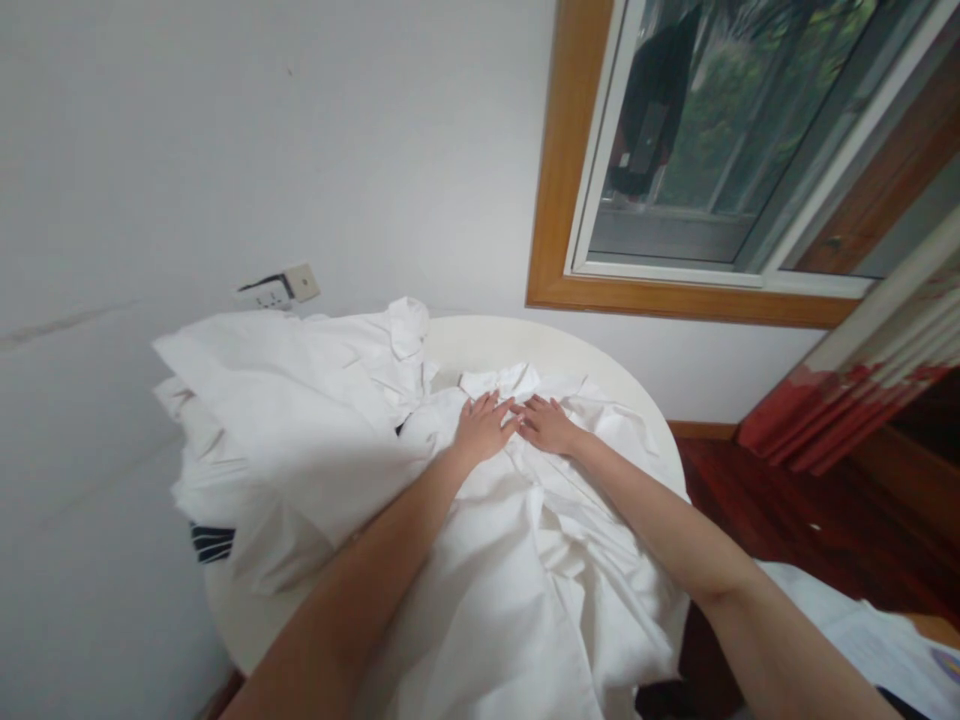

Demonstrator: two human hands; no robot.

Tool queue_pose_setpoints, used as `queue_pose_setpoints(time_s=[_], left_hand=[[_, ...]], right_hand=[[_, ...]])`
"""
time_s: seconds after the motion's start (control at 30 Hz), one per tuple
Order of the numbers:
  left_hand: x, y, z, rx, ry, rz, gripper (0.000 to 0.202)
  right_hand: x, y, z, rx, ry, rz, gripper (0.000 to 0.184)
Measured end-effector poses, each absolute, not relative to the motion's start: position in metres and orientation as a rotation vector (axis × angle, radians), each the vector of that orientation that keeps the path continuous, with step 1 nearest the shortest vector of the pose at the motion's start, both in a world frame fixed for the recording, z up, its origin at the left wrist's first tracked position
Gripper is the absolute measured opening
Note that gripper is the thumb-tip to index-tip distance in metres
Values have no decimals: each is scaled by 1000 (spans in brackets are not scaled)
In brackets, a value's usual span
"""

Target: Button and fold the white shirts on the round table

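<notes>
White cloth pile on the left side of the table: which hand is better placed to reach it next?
Probably the left hand: it lies closer to the white cloth pile. The right hand is farther away and would likely have to reach across the left one.

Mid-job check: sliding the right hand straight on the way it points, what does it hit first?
Most likely the left hand: the right hand points forward and leftward over the white cloth, almost at it. Whether they already touch is hard to tell.
</notes>
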State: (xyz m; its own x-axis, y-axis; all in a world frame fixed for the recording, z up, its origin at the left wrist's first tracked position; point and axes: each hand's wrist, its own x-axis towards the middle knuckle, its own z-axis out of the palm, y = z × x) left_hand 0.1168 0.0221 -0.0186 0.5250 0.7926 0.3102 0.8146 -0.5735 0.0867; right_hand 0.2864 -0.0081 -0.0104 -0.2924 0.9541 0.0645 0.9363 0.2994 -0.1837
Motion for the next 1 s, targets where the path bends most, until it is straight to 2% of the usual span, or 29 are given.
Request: queue_pose_setpoints(time_s=[0.13, 0.23, 0.43, 0.63, 0.73, 0.83, 0.9, 1.0], left_hand=[[110, 30, -28, -2690, -1439, -525, 49], [107, 32, -27, -2689, -1452, -521, 47], [109, 32, -26, -2675, -1471, -515, 47], [108, 32, -23, -2684, -1475, -487, 44], [108, 32, -24, -2643, -1453, -541, 42], [109, 31, -24, -2592, -1424, -610, 38], [109, 31, -24, -2574, -1415, -644, 36], [108, 30, -23, -2571, -1408, -676, 34]], right_hand=[[322, -11, -5, -1552, -2495, 165, 51], [352, -21, -2, -1551, -2469, 124, 51], [416, -36, 7, -1812, -2365, -26, 40], [470, -20, 21, -1989, -2488, -110, 34], [468, -8, 38, -2169, -2470, -171, 24], [433, -7, 54, -2105, -2397, -291, 25], [396, -15, 60, -1885, -2481, -180, 30], [346, -37, 61, -1676, -2657, 213, 41]])
